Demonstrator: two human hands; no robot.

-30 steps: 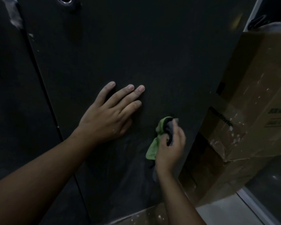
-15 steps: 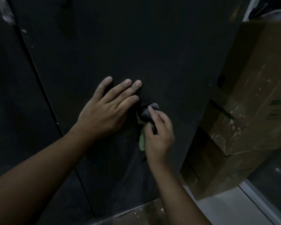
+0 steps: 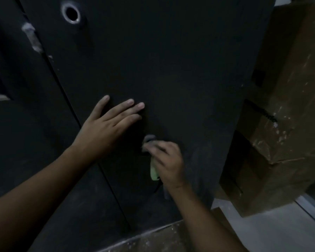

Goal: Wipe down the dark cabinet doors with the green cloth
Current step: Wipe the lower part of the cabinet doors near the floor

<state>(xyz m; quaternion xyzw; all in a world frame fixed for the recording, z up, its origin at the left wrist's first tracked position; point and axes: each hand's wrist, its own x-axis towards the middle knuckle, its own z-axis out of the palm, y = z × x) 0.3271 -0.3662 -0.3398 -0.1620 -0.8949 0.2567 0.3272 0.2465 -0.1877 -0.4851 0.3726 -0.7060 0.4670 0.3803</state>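
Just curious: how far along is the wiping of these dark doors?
Faint wipe streaks low on the right door suggest that patch is done. The right hand presses the green cloth mid-door; the left hand braces. Pale smears on the left door remain.

A pale grey floor (image 3: 273, 233) fills the lower right corner. A large, worn cardboard box (image 3: 287, 142), flecked with white, stands on it, just beside the edge of the dark cabinet door (image 3: 171, 70). A brownish speckled strip (image 3: 153, 239) runs along the cabinet's foot.
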